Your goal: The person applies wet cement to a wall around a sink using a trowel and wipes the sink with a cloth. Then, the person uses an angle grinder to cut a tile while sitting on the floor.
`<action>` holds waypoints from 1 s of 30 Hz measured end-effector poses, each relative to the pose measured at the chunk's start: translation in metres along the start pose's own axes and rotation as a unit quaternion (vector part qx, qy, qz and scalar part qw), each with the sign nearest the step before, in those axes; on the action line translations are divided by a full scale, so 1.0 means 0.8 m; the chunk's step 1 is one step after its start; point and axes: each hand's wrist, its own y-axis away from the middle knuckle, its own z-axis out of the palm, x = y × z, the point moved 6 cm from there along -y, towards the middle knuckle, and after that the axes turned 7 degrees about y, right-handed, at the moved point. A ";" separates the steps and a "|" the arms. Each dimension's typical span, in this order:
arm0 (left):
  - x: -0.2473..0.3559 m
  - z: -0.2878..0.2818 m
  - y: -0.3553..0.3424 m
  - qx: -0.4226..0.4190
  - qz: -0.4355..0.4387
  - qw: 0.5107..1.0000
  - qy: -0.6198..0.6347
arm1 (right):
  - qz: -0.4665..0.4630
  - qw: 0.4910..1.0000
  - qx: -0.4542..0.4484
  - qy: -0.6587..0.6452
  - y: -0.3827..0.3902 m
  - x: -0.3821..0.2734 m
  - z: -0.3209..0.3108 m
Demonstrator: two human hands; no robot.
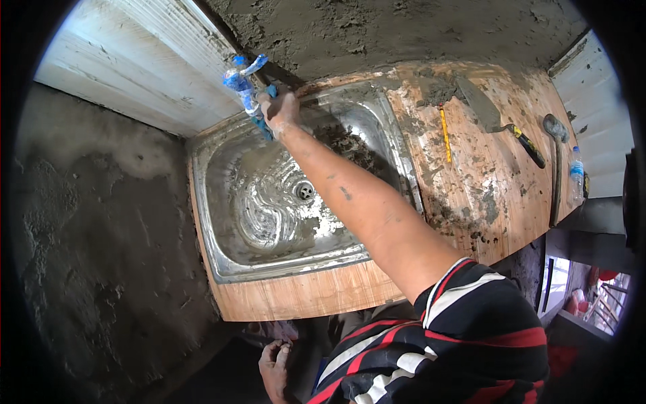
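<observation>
Blue-wrapped tap (243, 86): stands at the far left corner of the sink, against the join of the white wall panel (141, 74) and the rough cement wall; wrapped in blue and clear plastic, its long axis upright, tilted slightly right.
Right hand (279, 108): mine, arm stretched far across the basin, fingers curled at the tap's base; it touches the wrapping, but I cannot tell how firmly it grips.
Direction: tap lies just left of and above the hand; right hand is by far the nearer.
Left hand (274, 367): low at the near edge, below the counter, fingers loosely bent, apparently holding nothing.
Steel sink (222, 266): smeared with grey mortar, drain near centre; basin open beneath my forearm.
Edges: wall close behind the tap, little room far or left; free room to the near side and right.
Wooden counter (471, 195): mortar-stained, right of the sink.
Trowel (494, 118): on the counter, well apart.
Yellow pencil (445, 135): between sink and trowel.
</observation>
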 end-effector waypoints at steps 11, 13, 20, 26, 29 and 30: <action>0.010 -0.042 -0.008 0.020 0.010 0.997 -0.079 | 0.149 0.920 -0.121 -0.341 0.026 -0.025 0.007; 0.004 -0.037 -0.014 0.011 0.007 0.999 -0.035 | 0.171 0.935 -0.071 -0.302 0.018 -0.004 -0.027; -0.031 -0.044 -0.028 0.005 0.005 0.999 -0.046 | 0.242 0.918 0.004 -0.313 -0.001 -0.007 -0.093; 0.004 -0.021 -0.026 -0.011 -0.013 0.999 0.028 | 0.128 0.950 -0.283 -0.021 -0.017 -0.040 -0.104; -0.001 -0.026 -0.031 -0.020 -0.017 0.997 0.075 | 0.116 0.942 -0.311 0.049 -0.027 -0.062 -0.146; 0.002 -0.023 -0.035 -0.023 -0.023 0.996 0.078 | 0.111 0.920 -0.358 0.117 -0.018 -0.071 -0.160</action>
